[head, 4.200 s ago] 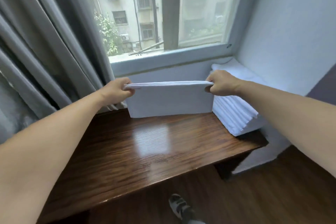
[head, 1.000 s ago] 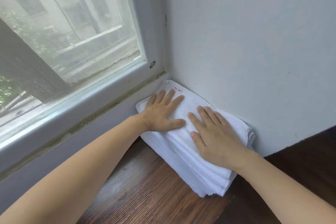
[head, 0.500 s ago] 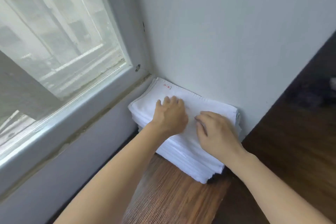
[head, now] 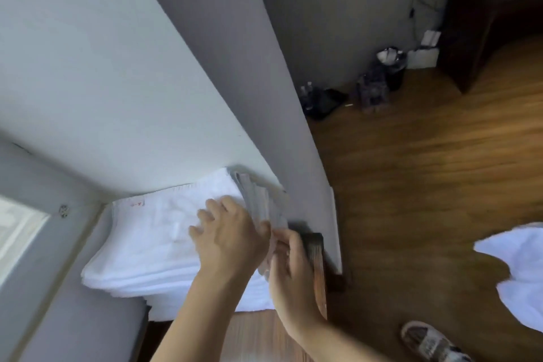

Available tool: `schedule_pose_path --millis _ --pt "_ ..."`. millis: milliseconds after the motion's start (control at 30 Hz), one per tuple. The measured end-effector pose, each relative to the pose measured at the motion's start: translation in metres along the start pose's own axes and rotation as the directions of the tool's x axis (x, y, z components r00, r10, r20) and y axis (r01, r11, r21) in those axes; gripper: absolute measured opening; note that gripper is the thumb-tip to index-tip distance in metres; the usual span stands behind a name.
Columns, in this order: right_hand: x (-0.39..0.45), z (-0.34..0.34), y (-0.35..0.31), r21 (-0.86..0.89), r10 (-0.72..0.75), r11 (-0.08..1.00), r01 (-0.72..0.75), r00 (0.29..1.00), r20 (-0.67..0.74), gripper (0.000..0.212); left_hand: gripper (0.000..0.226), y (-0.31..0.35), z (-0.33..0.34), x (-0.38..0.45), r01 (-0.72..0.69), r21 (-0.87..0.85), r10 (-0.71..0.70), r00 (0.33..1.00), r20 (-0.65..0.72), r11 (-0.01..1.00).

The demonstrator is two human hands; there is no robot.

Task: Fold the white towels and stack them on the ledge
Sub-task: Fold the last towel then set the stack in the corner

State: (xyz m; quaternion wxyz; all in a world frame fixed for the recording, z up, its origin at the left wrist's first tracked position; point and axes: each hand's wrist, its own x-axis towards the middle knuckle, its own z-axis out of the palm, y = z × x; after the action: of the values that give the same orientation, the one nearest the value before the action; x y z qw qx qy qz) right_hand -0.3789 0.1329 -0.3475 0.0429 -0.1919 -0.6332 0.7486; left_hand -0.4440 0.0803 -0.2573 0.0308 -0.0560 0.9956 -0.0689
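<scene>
A stack of folded white towels lies on the dark wooden ledge, pushed into the corner between the window frame and the white wall. The top towel has a small red mark near its far left corner. My left hand rests on the top of the stack near its right end, fingers spread and pressing down. My right hand lies against the right side of the stack, fingers along the layered towel edges, beside the ledge's end. The frame is blurred.
A window is at the left. The wall corner juts out just past the stack. A loose white cloth heap lies at the right, my shoe on the wood floor, dark bags and a bin further back.
The folded towel held over the ledge earlier now lies on the stack. My view has swung right. My right hand slid from the stack's top to its right side; the left stays on top.
</scene>
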Motion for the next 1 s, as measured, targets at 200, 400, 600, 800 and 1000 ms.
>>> schedule_pose_path --millis 200,400,600,800,1000 --pt "0.039 0.005 0.018 0.268 0.131 0.95 -0.158 0.984 0.118 0.034 0.1 0.019 0.019 0.0 0.117 0.274 -0.093 0.991 -0.097 0.955" --pt "0.05 0.032 0.003 0.084 -0.119 0.992 0.097 0.941 0.318 0.058 0.067 -0.008 0.012 0.006 0.042 0.306 -0.004 0.992 -0.124 0.951" --pt "0.049 0.032 0.004 0.02 -0.068 0.998 0.065 0.941 0.332 0.064 0.066 -0.011 0.009 0.004 0.045 0.407 -0.027 0.998 -0.051 0.912" --pt "0.058 0.032 0.016 0.049 0.286 0.948 -0.314 0.91 0.299 0.068 0.084 0.023 0.016 -0.009 0.001 0.557 0.067 0.993 -0.101 0.831" --pt "0.061 0.044 0.006 -0.066 0.292 0.956 -0.285 0.915 0.277 0.091 0.09 -0.001 0.016 0.0 0.008 0.609 0.035 0.998 -0.058 0.793"
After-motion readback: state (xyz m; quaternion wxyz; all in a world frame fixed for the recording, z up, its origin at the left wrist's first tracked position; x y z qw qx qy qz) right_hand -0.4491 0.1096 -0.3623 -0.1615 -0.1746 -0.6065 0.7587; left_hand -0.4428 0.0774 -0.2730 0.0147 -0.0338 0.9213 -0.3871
